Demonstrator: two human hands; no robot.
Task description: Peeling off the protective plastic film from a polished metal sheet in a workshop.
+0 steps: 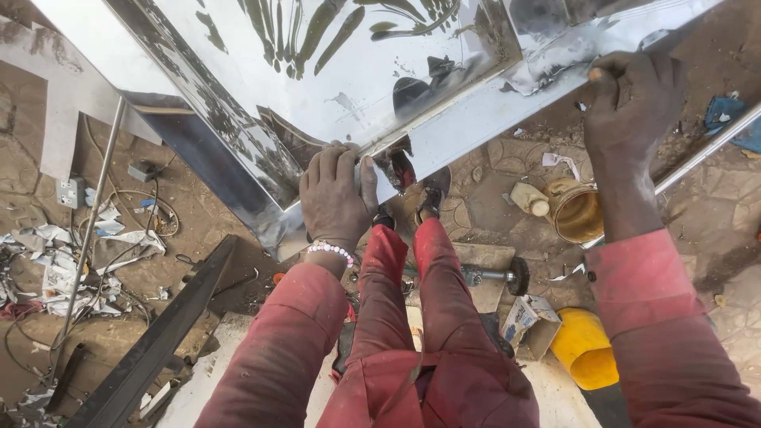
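Note:
A large polished steel panel (357,71) with a folded rim fills the top of the head view and mirrors foliage. My left hand (333,198), with a bead bracelet on the wrist, grips the panel's lower corner edge, fingers curled over the rim. My right hand (630,103) clamps the rim further right, thumb on top. Both arms wear red sleeves. My red-trousered legs (412,301) and dark shoes show below, between the hands.
A thin steel rod (91,214) leans at left over scrap paper and cables (71,254). A dark steel channel (151,341) lies lower left. An open tin (577,212), a small bottle (529,198), a yellow container (585,349), a cardboard box (527,321) and an angle grinder (491,276) sit on the dirt.

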